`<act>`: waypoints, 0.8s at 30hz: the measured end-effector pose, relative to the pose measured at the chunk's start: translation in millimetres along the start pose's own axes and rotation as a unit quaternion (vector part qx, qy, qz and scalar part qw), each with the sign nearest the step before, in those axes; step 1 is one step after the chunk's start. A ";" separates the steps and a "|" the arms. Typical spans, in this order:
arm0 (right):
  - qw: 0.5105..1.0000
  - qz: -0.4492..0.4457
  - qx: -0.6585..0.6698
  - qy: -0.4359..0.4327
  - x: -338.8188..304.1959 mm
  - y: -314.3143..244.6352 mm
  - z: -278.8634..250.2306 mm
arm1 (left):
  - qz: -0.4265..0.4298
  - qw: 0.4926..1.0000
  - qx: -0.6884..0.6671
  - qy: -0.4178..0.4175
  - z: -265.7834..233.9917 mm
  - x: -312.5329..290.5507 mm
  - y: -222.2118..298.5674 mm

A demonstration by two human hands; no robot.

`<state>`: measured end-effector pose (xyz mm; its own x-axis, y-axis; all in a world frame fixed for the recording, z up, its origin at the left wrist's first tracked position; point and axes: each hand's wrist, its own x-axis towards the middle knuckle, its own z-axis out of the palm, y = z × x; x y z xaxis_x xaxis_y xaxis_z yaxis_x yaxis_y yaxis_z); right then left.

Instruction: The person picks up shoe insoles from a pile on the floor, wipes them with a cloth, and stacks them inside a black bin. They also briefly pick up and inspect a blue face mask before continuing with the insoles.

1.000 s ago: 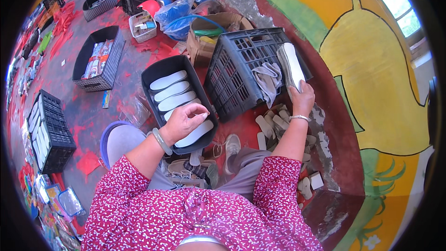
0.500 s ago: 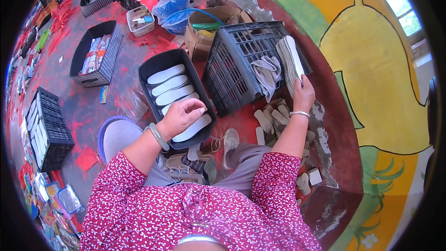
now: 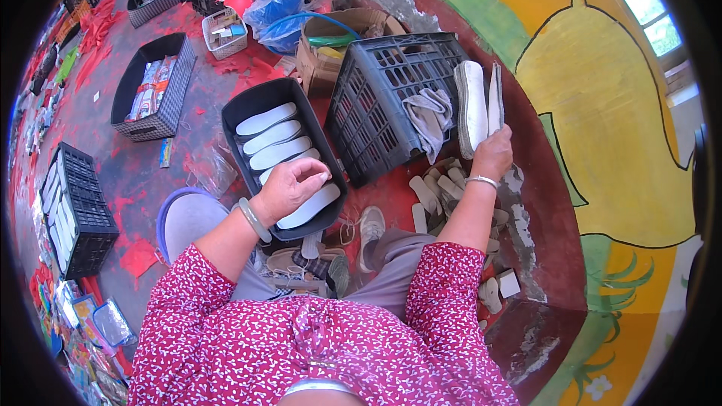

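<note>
My right hand [image 3: 492, 153] is closed on the lower end of a grey-white insole [image 3: 495, 99], which is tilted away from a stack of insoles [image 3: 471, 109] beside it. The stack leans along the right side of a dark plastic crate [image 3: 376, 98]; whether my fingers also touch it is hidden. My left hand [image 3: 289, 189] hovers over a black fabric bin [image 3: 235, 122] with several white insoles [image 3: 274, 134] laid in a row. Its fingers are curled and the thumb meets them; anything pinched there is too small to make out.
A grey cloth [image 3: 429, 116] hangs over the crate's side. Loose insoles [image 3: 430, 199] lie heaped on the floor below. Behind stands a cardboard box [image 3: 320, 68]; another crate [image 3: 94, 203] and a checked bin [image 3: 154, 116] are to the left. A painted wall [image 3: 594, 105] bounds the right.
At my right hand, the insoles have parted: one now leans right, apart from the stack, with a gap between their upper ends. My left hand has stayed nearly still.
</note>
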<state>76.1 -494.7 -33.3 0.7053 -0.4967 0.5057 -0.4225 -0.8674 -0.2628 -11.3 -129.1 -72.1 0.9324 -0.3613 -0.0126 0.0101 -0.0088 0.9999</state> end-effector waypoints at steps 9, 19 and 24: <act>0.799 0.076 0.592 0.068 1.1 -23.9 -21.7 | 0.014 1.000 -0.006 0.009 -2.6 -0.8 2.2; 0.372 0.083 0.745 -0.548 -125.9 -141.5 -35.8 | 0.096 0.878 -0.469 0.025 -34.7 7.5 10.8; 0.395 0.109 0.679 -0.609 -170.9 -163.1 -41.4 | 0.116 0.848 -0.512 0.079 -51.9 2.0 36.8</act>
<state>0.9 -267.1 -42.8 0.8366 0.5085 -0.2037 -0.4375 0.3967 -0.8070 9.7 -81.8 -35.2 0.9881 -0.1135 0.1043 0.0539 0.8881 0.4565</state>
